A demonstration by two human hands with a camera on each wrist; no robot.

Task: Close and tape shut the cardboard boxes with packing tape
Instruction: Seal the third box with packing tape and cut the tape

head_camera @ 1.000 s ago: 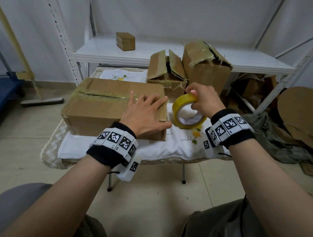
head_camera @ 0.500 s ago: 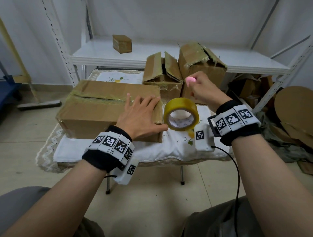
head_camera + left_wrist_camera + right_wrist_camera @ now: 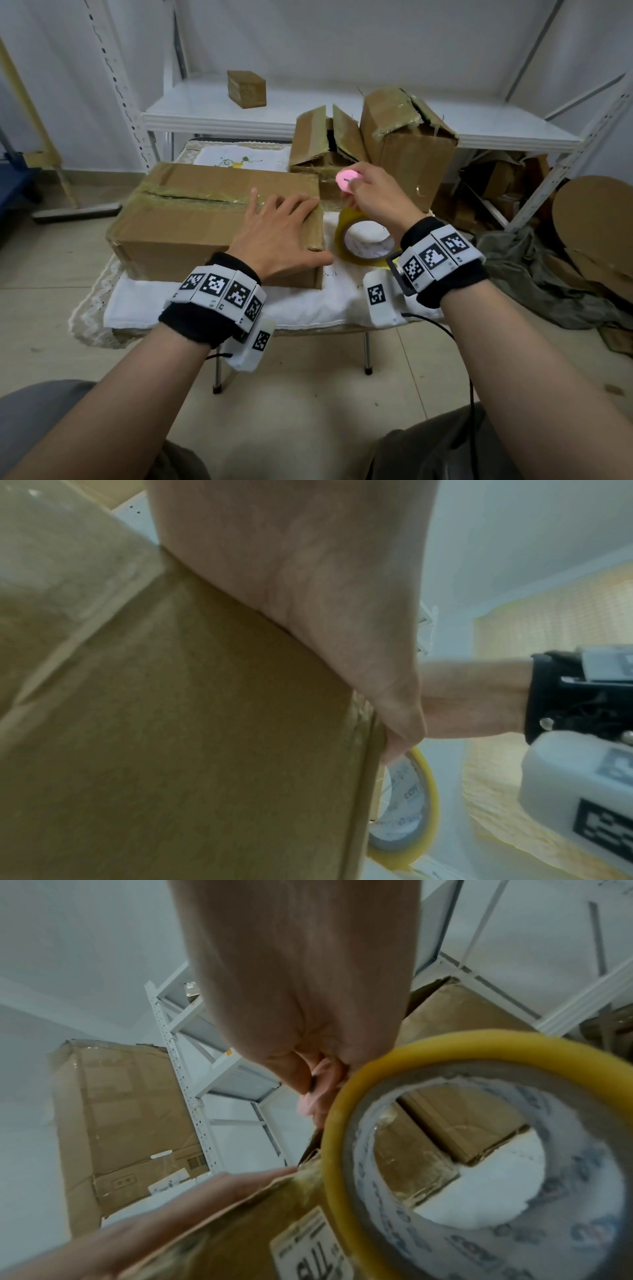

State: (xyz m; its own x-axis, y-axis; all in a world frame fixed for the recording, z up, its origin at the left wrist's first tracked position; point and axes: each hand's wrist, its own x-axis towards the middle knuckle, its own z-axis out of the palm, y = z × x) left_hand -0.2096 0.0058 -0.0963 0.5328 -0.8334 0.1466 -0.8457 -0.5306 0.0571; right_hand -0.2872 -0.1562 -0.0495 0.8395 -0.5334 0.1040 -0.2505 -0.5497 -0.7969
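A large closed cardboard box [image 3: 191, 219] lies on the small table, with yellowish tape along its top seam. My left hand [image 3: 277, 233] presses flat on the box's right end, thumb [image 3: 400, 723] down over the near right corner. A yellow tape roll [image 3: 363, 240] stands on edge on the white cloth just right of the box, also close up in the right wrist view [image 3: 479, 1150]. My right hand [image 3: 373, 195] hovers just above the roll and pinches a small pink cutter [image 3: 346, 179], whose tip [image 3: 316, 1093] is near the roll's top. The blade itself is hidden.
Two more cardboard boxes stand behind: one with raised flaps [image 3: 325, 147], one taller and tilted [image 3: 407, 144]. A small box [image 3: 246, 88] sits on the white shelf [image 3: 376, 113]. Cardboard scraps and grey cloth [image 3: 534, 274] lie at the right. The table's white cloth [image 3: 308, 305] reaches the near edge.
My right hand let go of the tape roll, took up the pink cutter and brought it down over the roll. The roll now stands alone by the box. My left hand stayed.
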